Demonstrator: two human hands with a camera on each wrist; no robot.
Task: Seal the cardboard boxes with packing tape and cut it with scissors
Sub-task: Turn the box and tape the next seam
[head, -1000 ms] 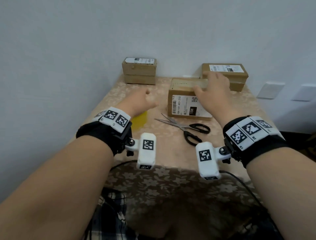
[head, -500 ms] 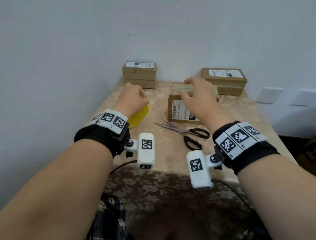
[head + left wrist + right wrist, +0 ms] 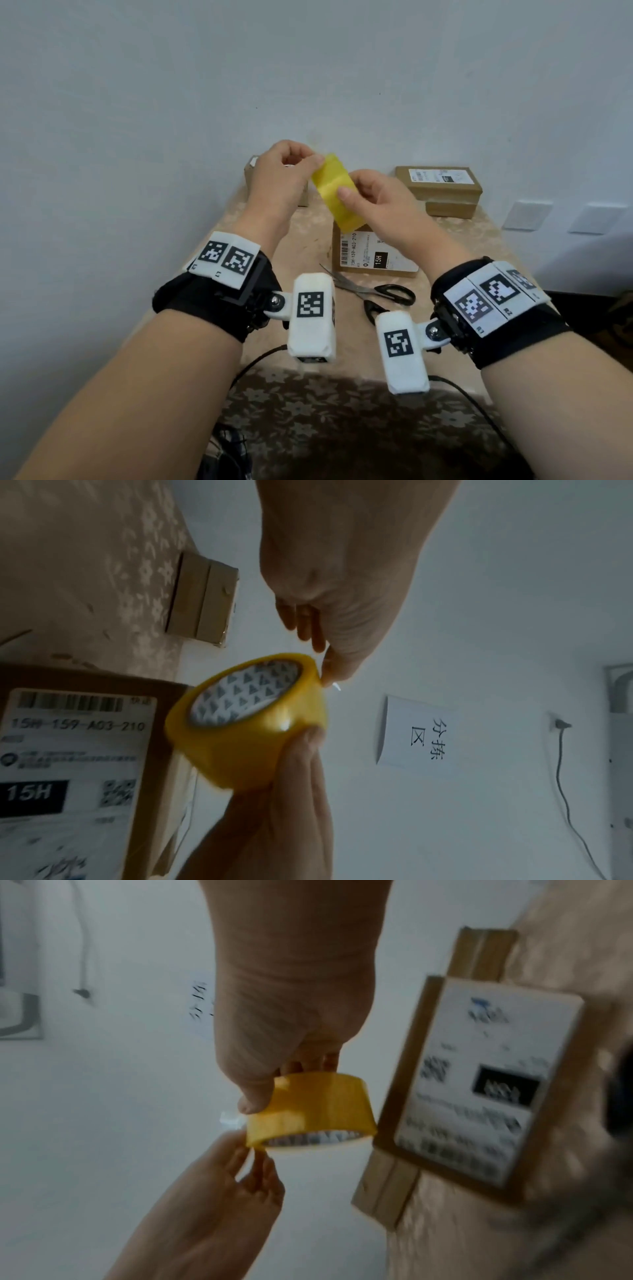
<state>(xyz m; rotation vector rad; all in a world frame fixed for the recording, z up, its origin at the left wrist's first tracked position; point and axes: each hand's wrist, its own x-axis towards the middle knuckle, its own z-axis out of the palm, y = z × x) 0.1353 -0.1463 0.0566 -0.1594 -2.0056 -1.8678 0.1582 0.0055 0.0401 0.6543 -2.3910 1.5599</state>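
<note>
I hold the yellow packing tape roll (image 3: 337, 192) raised above the table (image 3: 301, 246), between my two hands. My right hand (image 3: 380, 202) grips the roll, thumb pressed on its outer face and fingers curled behind it. My left hand (image 3: 281, 178) pinches at the roll's far upper edge with thumb and forefinger; from the left wrist view a small clear tab of tape (image 3: 336, 686) shows at those fingertips. The roll's core, printed with grey triangles, faces the near left.

Directly below the roll lies the nearest cardboard box (image 3: 373, 253), label up, marked 15H. The black-handled scissors (image 3: 373, 296) lie on the table just near of that box, blades parted and pointing left. A second cardboard box (image 3: 442, 188) sits at the far right by the wall (image 3: 308, 68). A third cardboard box (image 3: 251, 168) at the far left is mostly hidden behind my left hand. The table carries a beige floral cloth.
</note>
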